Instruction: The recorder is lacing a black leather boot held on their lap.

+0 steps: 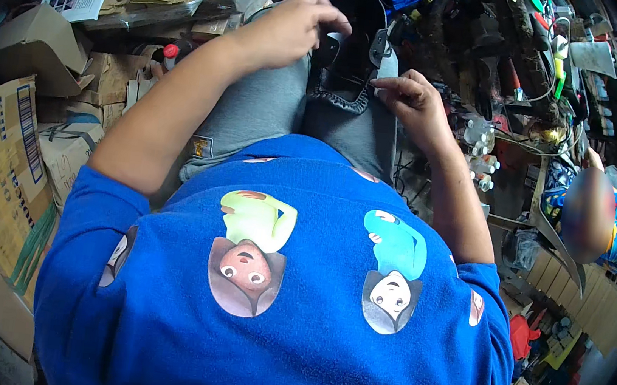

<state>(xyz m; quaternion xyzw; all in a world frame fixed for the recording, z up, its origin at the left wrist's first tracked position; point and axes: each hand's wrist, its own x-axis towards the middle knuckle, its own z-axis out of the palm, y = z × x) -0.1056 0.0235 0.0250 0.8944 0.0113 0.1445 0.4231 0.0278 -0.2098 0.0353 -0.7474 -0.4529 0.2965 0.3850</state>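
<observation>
Blue shirt (301, 260) nearest; black hollow piece (342, 99) at the legs (258, 99) could slip if they part; left hand (293, 31) curled, right hand (415, 107) narrow at its rim, grips unclear

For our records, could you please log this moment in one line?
left hand: over black item | right hand: fingertips at its near edge | firm grip: unclear

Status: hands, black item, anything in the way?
Left hand at black item, contact unclear. Right hand at its right edge, grip unclear. Item over grey trousers; left hand partly blocks view.
</observation>
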